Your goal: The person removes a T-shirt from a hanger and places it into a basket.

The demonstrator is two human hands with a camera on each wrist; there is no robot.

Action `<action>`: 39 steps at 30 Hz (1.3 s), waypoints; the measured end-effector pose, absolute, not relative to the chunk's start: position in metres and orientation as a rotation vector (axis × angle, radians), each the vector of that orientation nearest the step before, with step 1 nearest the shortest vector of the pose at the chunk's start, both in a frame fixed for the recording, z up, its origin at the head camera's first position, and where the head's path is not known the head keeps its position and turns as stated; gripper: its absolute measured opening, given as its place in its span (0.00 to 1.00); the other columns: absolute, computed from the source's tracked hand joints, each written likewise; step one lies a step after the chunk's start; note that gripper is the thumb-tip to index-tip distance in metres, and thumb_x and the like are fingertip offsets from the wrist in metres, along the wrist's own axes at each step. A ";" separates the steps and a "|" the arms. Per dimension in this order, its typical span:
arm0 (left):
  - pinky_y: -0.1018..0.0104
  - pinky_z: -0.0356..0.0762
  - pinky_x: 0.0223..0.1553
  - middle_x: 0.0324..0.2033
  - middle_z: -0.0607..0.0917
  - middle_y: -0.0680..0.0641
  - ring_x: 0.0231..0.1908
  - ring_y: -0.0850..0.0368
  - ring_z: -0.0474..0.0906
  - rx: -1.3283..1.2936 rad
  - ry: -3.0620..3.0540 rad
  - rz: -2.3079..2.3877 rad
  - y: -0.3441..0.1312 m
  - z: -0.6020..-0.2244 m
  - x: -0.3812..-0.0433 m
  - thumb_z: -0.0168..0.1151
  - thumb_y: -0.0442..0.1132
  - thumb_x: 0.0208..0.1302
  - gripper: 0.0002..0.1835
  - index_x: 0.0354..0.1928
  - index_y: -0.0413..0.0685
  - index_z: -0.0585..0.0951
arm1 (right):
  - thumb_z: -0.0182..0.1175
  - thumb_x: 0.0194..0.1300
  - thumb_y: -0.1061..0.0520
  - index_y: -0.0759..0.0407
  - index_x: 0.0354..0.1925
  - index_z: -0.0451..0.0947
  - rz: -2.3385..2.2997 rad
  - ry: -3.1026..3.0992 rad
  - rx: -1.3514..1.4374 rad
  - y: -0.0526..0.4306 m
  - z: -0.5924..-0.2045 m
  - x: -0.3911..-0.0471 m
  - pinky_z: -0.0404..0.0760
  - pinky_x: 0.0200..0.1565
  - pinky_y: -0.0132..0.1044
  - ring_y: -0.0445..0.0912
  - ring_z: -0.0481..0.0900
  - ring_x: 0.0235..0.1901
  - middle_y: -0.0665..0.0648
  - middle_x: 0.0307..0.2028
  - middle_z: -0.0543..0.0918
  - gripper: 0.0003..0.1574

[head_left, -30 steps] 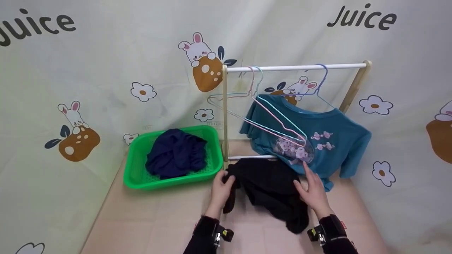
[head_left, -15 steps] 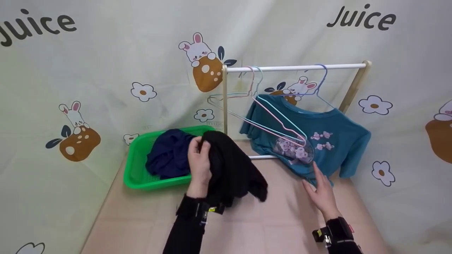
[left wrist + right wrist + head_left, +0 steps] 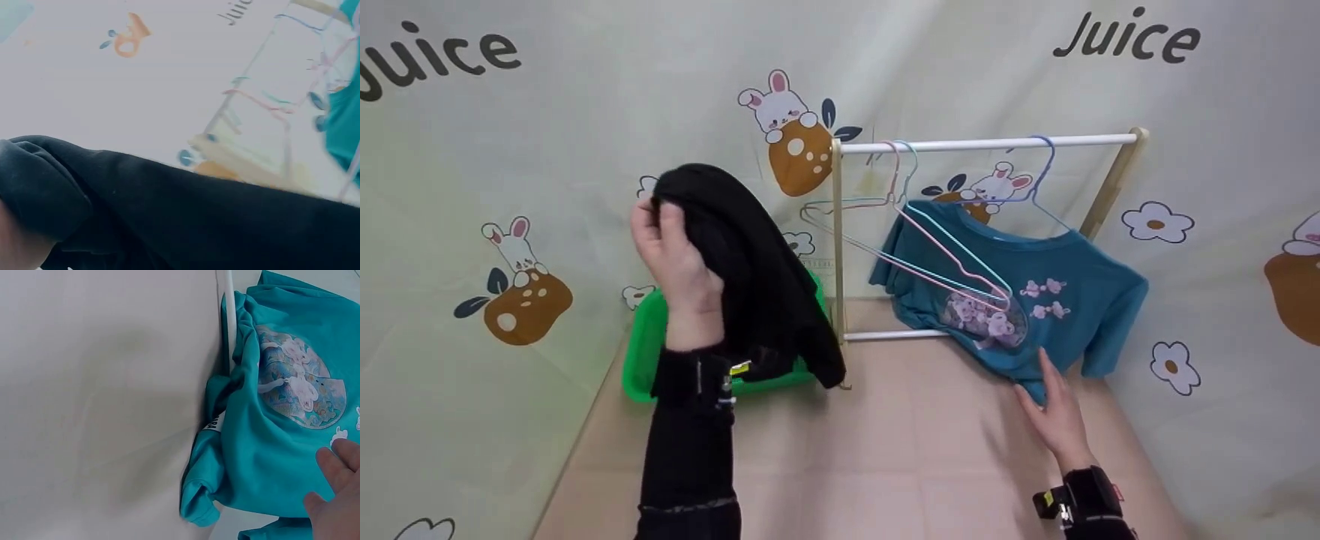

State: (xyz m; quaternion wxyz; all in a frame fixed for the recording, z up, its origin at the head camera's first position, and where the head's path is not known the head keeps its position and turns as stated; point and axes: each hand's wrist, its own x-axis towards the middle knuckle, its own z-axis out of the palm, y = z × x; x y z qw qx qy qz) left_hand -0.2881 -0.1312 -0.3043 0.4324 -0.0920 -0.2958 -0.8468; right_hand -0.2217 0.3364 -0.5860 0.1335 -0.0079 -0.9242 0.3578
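Black garment: limp black cloth garment (image 3: 757,262), hanging in the air in front of the green plastic basket with a perforated base (image 3: 639,352) and hiding much of it; touching the rim or not, can't tell.
Left hand: the left hand (image 3: 679,262) pinches the garment's bunched upper edge between thumb and fingers.
Right hand: the right hand (image 3: 1057,416) holds nothing, thumb and fingers apart, by the hem of the teal short-sleeved T-shirt (image 3: 1080,285); contact unclear.
Handling: probably light, very soft, no stiffness, not fragile; matte face looks unlikely to slip. Loose folds may swing or snag.
Where to hold: a gathered edge, as now, seems enough; two spread points would probably flatten it better (garment type hard to tell, it's all folds).
Teal T-shirt: smooth knit, rounded floral-looking print, on the purple-blue thin hanger (image 3: 1045,174), lower part crumpled.
Rack: white-railed rack with pale wooden posts (image 3: 838,247); slim pink hanger (image 3: 930,237) and mint-green hanger (image 3: 960,244) hang bare, triangular.
Tabletop: pale tan tabletop (image 3: 877,450), flat, faintly creased.
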 end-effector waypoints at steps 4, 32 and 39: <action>0.63 0.73 0.40 0.33 0.75 0.42 0.36 0.52 0.74 -0.320 -0.719 -2.038 -0.141 -0.285 -0.294 0.47 0.19 0.68 0.08 0.35 0.33 0.73 | 0.62 0.70 0.49 0.58 0.78 0.47 1.035 -2.662 -0.007 0.339 -0.587 -0.221 0.56 0.64 0.68 0.69 0.55 0.69 0.72 0.72 0.57 0.50; 0.47 0.70 0.57 0.51 0.81 0.34 0.54 0.39 0.75 0.076 -2.556 -1.271 -0.184 -0.539 -0.295 0.57 0.35 0.71 0.14 0.53 0.33 0.80 | 0.61 0.70 0.48 0.54 0.79 0.43 1.069 -2.725 -0.067 0.342 -0.591 -0.214 0.55 0.64 0.69 0.69 0.53 0.70 0.71 0.73 0.54 0.52; 0.41 0.68 0.59 0.49 0.83 0.36 0.53 0.37 0.76 -0.187 -2.504 -0.956 -0.179 -0.572 -0.265 0.61 0.32 0.68 0.13 0.53 0.36 0.81 | 0.63 0.68 0.53 0.60 0.78 0.48 1.035 -2.653 0.004 0.343 -0.596 -0.212 0.56 0.64 0.69 0.69 0.56 0.69 0.73 0.72 0.58 0.50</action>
